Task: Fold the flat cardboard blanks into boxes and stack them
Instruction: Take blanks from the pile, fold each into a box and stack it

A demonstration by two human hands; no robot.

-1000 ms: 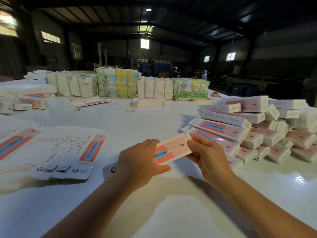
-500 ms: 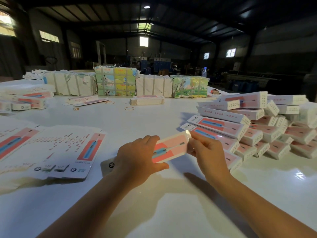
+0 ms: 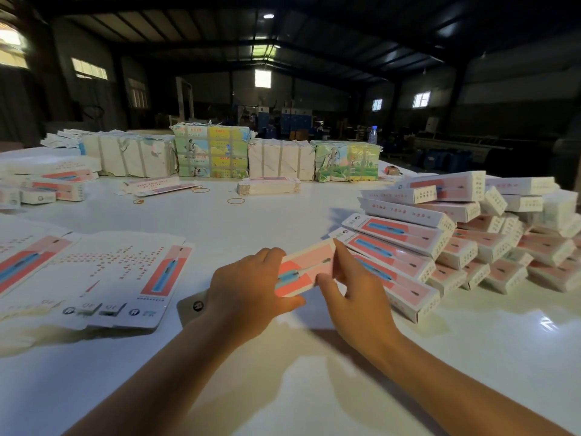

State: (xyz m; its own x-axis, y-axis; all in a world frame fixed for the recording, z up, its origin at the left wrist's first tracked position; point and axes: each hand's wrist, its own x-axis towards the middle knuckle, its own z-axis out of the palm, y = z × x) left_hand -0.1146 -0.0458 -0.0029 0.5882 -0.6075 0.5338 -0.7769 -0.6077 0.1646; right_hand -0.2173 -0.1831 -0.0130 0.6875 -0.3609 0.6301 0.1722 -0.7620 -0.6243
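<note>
Both hands hold one pink-and-white box (image 3: 306, 269) just above the white table (image 3: 251, 221). My left hand (image 3: 248, 291) grips its left end, thumb under the near edge. My right hand (image 3: 355, 291) pinches its right end, fingers curled over the end flap. A white tab with a round logo sticks out below my left hand. Flat printed blanks (image 3: 119, 278) lie spread to the left. A pile of folded boxes (image 3: 456, 234) rises to the right, close to my right hand.
Wrapped bundles of blanks (image 3: 210, 152) line the far side of the table, with a small stack of flat blanks (image 3: 267, 185) in front. Rubber bands (image 3: 235, 201) lie loose mid-table. More boxes (image 3: 47, 184) sit far left. A water bottle (image 3: 372, 135) stands behind.
The box has tilted a little and come closer between the hands. My right hand has shifted further over the box's right end, its fingers now curled round the flap.
</note>
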